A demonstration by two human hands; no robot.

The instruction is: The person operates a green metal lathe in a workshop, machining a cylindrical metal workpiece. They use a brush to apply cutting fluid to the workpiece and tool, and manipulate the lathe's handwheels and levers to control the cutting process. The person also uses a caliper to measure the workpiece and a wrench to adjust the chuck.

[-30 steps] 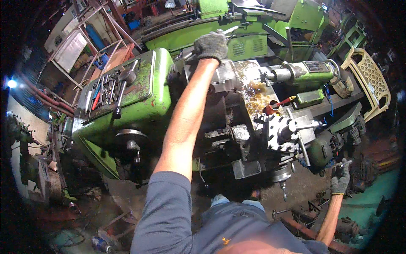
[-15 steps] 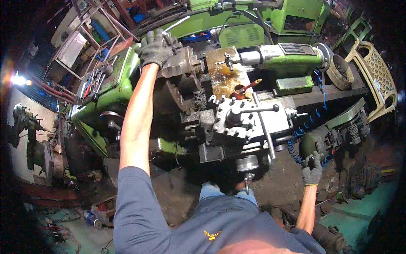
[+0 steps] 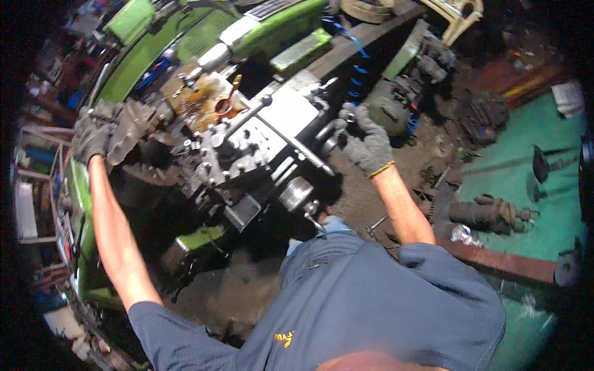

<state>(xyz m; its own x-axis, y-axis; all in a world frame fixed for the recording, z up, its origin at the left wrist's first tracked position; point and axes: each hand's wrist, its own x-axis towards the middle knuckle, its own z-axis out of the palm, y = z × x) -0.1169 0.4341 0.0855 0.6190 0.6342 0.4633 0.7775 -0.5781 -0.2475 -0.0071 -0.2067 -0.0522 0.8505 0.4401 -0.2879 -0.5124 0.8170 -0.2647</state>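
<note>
My left hand [image 3: 93,135], in a grey glove, lies against the outer side of the lathe chuck [image 3: 131,133]. Its fingers look laid out along the metal, though blur softens them. Raised to the right of the lathe carriage, my right hand [image 3: 368,148] wears a matching glove. Its thumb and fingers close around a small dark piece with a shiny end, too blurred to name. Between the hands sits the tool post [image 3: 229,148] with its long lever [image 3: 247,117]. Behind it, a reddish cup [image 3: 223,109] with a brush [image 3: 236,85] stands on an oily plate [image 3: 201,93].
The green tailstock [image 3: 269,28] lies beyond the carriage. To the right are a greenish motor-like unit [image 3: 385,110], a coiled blue hose [image 3: 357,68] and a beige plastic chair [image 3: 455,18]. Heavy metal parts [image 3: 486,213] rest on the green floor [image 3: 495,173]. A handwheel [image 3: 296,193] juts towards my body.
The view has turned to the right, so the lathe now appears further left and tilted. My right hand has come up from low beside the motor-like unit towards the carriage. My left stays at the chuck.
</note>
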